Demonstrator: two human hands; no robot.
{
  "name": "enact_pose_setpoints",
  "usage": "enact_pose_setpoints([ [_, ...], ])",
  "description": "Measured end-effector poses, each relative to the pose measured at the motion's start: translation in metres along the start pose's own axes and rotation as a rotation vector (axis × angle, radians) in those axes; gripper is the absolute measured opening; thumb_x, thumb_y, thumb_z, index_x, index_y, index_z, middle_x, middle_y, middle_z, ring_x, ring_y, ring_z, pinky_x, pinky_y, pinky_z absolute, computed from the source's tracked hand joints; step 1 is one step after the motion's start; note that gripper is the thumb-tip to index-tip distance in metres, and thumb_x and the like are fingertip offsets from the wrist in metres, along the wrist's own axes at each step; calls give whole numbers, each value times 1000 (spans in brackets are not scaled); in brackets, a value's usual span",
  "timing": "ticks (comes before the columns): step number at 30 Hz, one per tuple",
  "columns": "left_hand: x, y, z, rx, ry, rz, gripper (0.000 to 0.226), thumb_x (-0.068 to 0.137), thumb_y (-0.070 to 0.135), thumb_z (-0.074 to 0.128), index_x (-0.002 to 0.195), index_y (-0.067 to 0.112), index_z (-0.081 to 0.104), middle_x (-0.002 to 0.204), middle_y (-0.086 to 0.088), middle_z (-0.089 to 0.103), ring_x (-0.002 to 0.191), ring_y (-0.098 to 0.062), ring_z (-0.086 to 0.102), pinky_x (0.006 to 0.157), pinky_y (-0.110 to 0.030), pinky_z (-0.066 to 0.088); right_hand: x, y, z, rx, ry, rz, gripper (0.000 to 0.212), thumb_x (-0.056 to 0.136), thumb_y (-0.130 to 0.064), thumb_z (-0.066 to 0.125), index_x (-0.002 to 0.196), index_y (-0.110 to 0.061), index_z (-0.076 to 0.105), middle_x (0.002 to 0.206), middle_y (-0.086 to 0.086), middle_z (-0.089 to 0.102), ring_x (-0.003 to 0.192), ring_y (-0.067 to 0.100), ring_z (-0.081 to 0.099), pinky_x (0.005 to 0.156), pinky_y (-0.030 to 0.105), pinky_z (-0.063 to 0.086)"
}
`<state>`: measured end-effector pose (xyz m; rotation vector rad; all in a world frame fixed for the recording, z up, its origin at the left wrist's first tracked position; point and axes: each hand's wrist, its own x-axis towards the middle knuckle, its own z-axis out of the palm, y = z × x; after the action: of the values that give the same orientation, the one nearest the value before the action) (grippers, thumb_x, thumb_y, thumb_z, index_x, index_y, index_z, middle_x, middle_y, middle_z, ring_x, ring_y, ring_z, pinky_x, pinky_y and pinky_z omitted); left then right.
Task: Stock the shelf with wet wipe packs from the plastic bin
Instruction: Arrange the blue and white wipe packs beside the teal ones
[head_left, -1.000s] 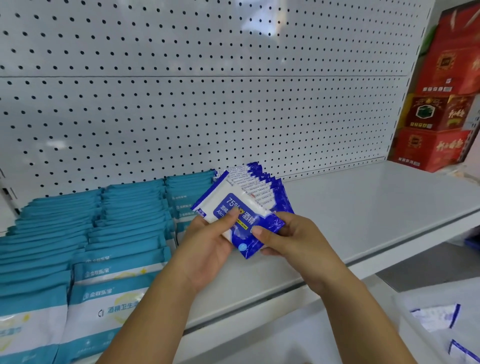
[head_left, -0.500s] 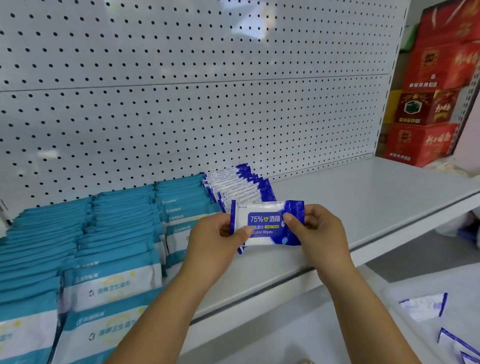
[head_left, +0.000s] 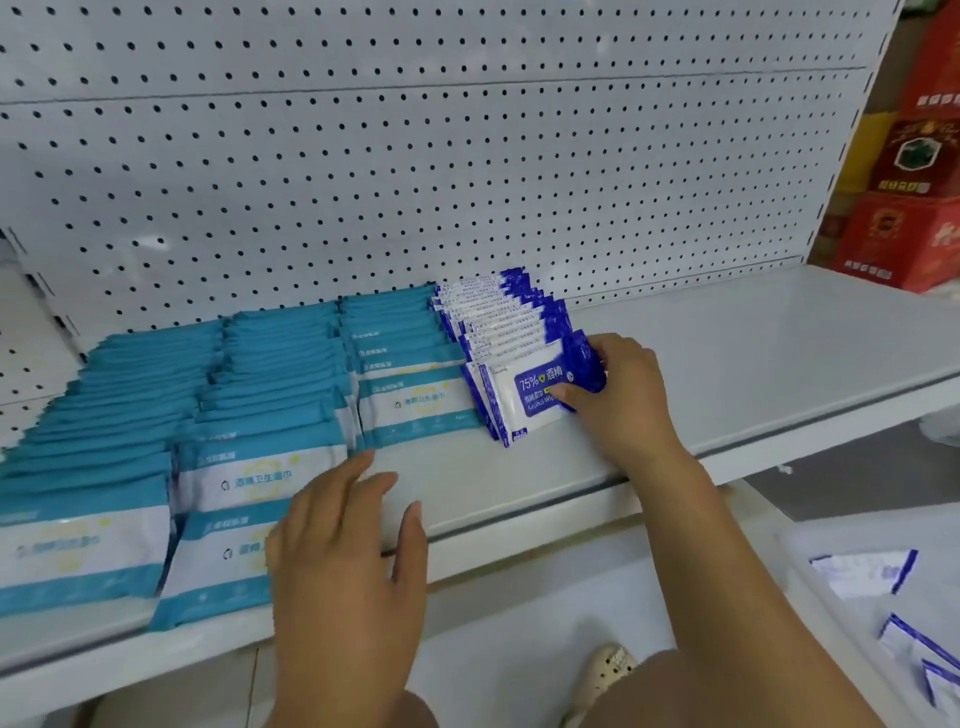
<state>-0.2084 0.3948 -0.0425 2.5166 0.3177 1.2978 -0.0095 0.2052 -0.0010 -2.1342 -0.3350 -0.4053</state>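
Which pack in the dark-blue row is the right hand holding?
The frontmost pack, its 75% label showing; the right hand pinches its right end.

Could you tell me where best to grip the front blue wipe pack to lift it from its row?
Pinch the right end of the front blue pack, coming from the right across the shelf: it leans on its row, teal packs crowd its left, and the right hand grips there.

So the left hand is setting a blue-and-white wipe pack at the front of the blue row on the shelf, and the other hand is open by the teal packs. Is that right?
Not quite. The head view shows the right hand holding that wipe pack at the front of the blue row; the left hand is the open one by the teal packs.
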Motion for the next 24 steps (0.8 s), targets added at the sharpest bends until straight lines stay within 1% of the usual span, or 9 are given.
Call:
enact_pose_setpoints([
  [2,-24,-2,-2,52,82,-41,35,86,30,63,111,7,71,133,-14,64,121,-37,54,98,-53,40,0,-3,4,-105,90,17,59,77,-29,87,127,-20,57,127,2,52,122,23,42,92,32,34],
  [4,-39,0,-4,85,86,-96,42,88,33,60,117,4,69,138,-18,58,127,-39,49,104,-56,37,-5,-7,4,-54,168,28,62,75,-24,89,126,-15,55,124,5,50,117,22,44,89,27,33],
  [7,-50,0,-11,140,26,-178,49,93,37,56,130,5,60,148,-18,46,137,-39,37,113,-52,27,-18,-16,9,75,118,37,36,83,-17,81,108,-13,55,106,5,59,92,17,56,75,24,42],
  [9,-53,0,-17,161,0,-219,52,95,35,58,138,5,55,152,-18,41,141,-38,33,117,-52,26,-27,-22,22,36,87,-3,16,89,-17,73,96,-11,61,97,7,65,85,20,59,67,22,37],
  [12,-57,-4,-25,180,-1,-226,54,96,31,59,141,3,51,151,-21,41,141,-40,34,118,-55,28,-45,-40,47,15,88,-80,10,89,-20,62,87,-10,62,92,12,62,88,28,57,72,26,35],
  [15,-60,-12,-31,207,-5,-215,54,96,30,58,140,0,51,148,-22,45,140,-42,39,115,-59,35,-61,-57,57,5,85,-119,20,91,-17,67,108,-6,66,109,18,61,106,32,54,87,34,44],
  [18,-66,-23,-31,256,-62,-173,57,99,33,53,144,-2,49,149,-22,48,142,-40,38,114,-59,38,-64,-59,54,-1,88,-112,27,94,-12,65,118,0,64,119,21,60,115,34,54,91,30,41],
  [21,-73,-34,-30,345,-137,-88,65,103,39,40,152,-3,39,159,-22,38,150,-37,26,121,-55,30,-64,-55,52,7,72,-76,22,96,-10,61,114,2,66,116,20,64,111,32,59,84,25,41],
  [24,-80,-37,-27,394,-206,-72,73,106,45,29,159,-3,20,168,-23,15,158,-34,7,127,-50,16,-72,-54,55,-85,110,-45,17,93,-9,61,106,-3,70,117,18,63,115,36,53,82,32,46],
])
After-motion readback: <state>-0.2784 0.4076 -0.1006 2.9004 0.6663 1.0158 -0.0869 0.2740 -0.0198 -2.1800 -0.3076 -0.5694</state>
